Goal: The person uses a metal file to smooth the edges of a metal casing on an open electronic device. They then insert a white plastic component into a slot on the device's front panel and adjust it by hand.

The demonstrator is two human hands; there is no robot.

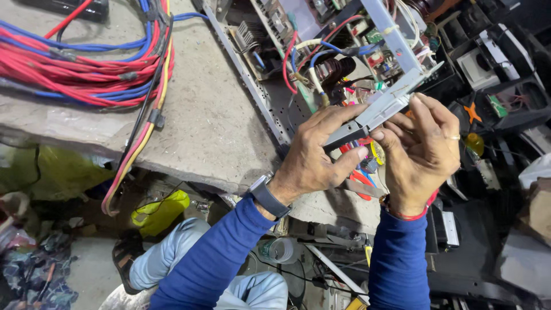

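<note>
My left hand (318,152) and my right hand (422,152) both grip a long grey utility knife (376,112) held up in front of me. The left thumb and fingers wrap its dark lower end. Fingertips of the right hand pinch its pale upper part near the tip. The knife points up and to the right, toward an open metal chassis (270,106) full of circuit boards, a toroid coil (336,72) and red, blue and white wires. I wear a wristwatch on the left wrist and a red band on the right.
A thick bundle of red and blue cables (80,69) lies on the grey stone slab (201,115) at the left. Dark plastic casings (499,74) pile up at the right. Below are my knees, a yellow bag (160,212) and clutter on the floor.
</note>
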